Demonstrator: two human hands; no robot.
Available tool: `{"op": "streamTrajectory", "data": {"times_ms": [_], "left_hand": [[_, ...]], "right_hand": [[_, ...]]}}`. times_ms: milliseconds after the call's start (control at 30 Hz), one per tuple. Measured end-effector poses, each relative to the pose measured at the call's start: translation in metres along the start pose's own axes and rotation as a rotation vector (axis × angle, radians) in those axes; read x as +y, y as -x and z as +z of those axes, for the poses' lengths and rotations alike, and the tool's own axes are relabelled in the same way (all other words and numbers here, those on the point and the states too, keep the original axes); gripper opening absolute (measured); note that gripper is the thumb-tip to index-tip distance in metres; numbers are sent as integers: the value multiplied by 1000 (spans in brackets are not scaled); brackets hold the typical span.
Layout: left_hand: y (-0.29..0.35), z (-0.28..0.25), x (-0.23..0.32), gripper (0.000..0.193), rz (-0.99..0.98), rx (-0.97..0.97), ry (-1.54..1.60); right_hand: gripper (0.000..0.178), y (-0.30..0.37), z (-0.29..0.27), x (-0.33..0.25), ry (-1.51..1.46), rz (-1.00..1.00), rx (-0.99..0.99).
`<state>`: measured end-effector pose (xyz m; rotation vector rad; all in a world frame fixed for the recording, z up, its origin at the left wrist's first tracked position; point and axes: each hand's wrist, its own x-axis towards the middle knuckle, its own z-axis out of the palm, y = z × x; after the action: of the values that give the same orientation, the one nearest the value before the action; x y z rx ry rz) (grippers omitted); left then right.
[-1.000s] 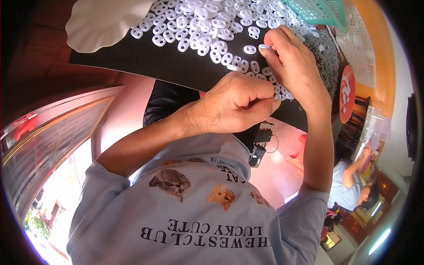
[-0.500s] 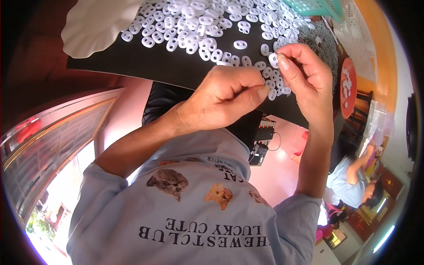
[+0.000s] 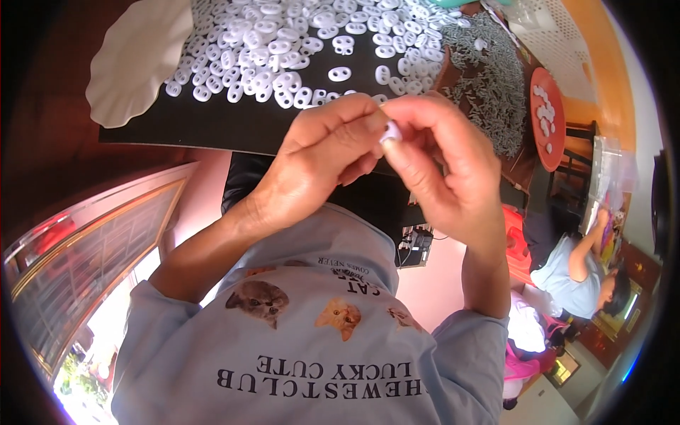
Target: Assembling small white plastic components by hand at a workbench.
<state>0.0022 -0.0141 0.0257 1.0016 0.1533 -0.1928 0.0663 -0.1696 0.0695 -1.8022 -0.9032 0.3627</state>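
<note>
In front of my chest the two hands meet at the table's near edge. Between the thumb and forefinger of my right hand (image 3: 453, 166) is a small white oval plastic piece with two holes (image 3: 390, 133), partly covered by the fingers. My left hand (image 3: 312, 159) is closed, its fingertips against that same piece; whatever it pinches is hidden. Beyond the hands, many loose white two-holed pieces (image 3: 273, 48) lie heaped and scattered over the black table (image 3: 184, 126). To their right spreads a pile of small grey screws (image 3: 485, 88).
A cream wavy-edged dish (image 3: 134, 64) sits at the table's left. On the right is a red round plate (image 3: 550, 152) with white bits, near a dark chair (image 3: 581, 149). A teal basket (image 3: 448, 3) shows at the far edge. Another person (image 3: 574, 273) is at the far right.
My right hand has moved left with the white piece, away from the scattered ones, and met my left hand. The view has shifted, showing more of the screw pile.
</note>
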Motion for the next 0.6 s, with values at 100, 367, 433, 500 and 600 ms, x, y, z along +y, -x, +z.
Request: {"op": "streamTrajectory", "data": {"times_ms": [100, 367, 433, 500, 600], "left_hand": [[-2, -1, 3, 24, -101, -44, 125], [0, 5, 4, 23, -109, -96, -109], [1, 4, 3, 23, -62, -89, -117], [1, -1, 2, 24, -25, -90, -183], [-1, -8, -6, 26, 77, -57, -282]], "right_hand": [[25, 3, 4, 19, 116, -237, 88], [16, 3, -4, 18, 271, -270, 122], [18, 3, -3, 17, 271, -240, 110], [18, 3, -4, 19, 318, -206, 104], [17, -7, -8, 25, 381, -168, 114]]}}
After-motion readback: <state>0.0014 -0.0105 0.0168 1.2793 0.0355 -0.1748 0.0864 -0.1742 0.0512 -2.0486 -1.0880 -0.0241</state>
